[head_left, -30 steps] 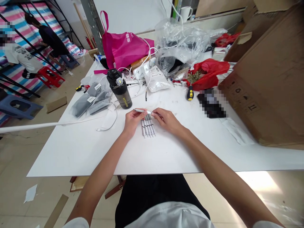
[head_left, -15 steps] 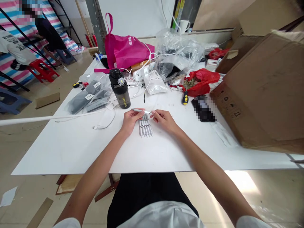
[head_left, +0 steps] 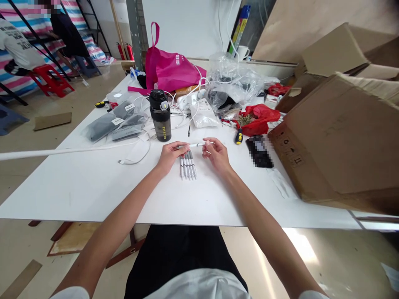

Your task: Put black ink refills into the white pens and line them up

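A white and grey pen [head_left: 196, 145] is held level between my two hands, just above the table [head_left: 102, 187]. My left hand [head_left: 171, 156] is closed on its grey end, with thumb and fingers pinching it. At the other end, the fingers of my right hand [head_left: 216, 154] are bent round the white tip. Below the held pen, several like pens [head_left: 188, 166] lie side by side on the white tabletop, their white ends toward me. My left fingers partly cover the tops of this row.
Beyond my hands stand a black bottle [head_left: 160, 116] and a pink bag [head_left: 174, 70]. A screwdriver [head_left: 238, 136] lies by a red plastic bag [head_left: 262, 118]. A large cardboard box [head_left: 336, 145] takes up the right side. Grey packets [head_left: 104, 126] and a white cable [head_left: 145, 155] lie left.
My right hand has slid slightly outward along the pen, and its fingers are raised a little more. The held pen now lies more level. The camera view has shifted.
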Tool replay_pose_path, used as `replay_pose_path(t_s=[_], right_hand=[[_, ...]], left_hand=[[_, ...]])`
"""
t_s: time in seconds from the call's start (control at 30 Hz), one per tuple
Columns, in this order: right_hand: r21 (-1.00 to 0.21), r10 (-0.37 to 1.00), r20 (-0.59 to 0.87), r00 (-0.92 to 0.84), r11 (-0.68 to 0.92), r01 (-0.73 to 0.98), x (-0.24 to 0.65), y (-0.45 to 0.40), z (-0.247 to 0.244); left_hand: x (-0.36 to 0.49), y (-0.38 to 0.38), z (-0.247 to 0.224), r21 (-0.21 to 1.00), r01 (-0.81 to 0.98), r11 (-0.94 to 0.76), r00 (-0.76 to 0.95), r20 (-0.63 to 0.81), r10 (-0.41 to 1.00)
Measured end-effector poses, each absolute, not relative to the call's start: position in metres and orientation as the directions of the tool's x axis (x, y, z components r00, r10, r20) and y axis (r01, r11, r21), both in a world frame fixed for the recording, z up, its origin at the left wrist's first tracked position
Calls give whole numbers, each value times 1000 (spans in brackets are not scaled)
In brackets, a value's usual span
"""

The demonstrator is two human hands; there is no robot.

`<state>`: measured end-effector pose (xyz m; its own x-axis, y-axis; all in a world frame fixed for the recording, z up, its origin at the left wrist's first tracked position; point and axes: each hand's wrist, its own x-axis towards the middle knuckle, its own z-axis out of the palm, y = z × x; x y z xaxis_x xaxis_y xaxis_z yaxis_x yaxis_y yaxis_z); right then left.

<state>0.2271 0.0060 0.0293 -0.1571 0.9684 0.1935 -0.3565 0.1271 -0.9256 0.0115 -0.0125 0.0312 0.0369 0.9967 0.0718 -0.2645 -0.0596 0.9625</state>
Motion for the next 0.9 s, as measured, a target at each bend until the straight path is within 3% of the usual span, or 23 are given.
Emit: replay_pose_path(t_s=[0.13, 0.3, 0.53, 0.77, 0.9], right_hand=[[-927, 955, 235, -181, 164, -337, 228, 5, 33], [-916, 964, 259, -68, 222, -334, 227, 7, 30], [-917, 929, 300, -218, 218, -333, 225, 0, 37], [-929, 969, 247, -5, 235, -285, 223, 2, 32], [-932, 967, 254, 18, 249, -263, 221, 2, 30]], left_hand=[[12, -14, 33, 968, -245, -59, 40, 71, 997], [19, -20, 36, 977, -190, -96, 44, 106, 993], [20, -22, 37, 969, -229, -95, 26, 104, 994], [28, -26, 29, 978, -147, -147, 26, 152, 988], [32, -31, 28, 971, -45, -234, 8, 234, 972]])
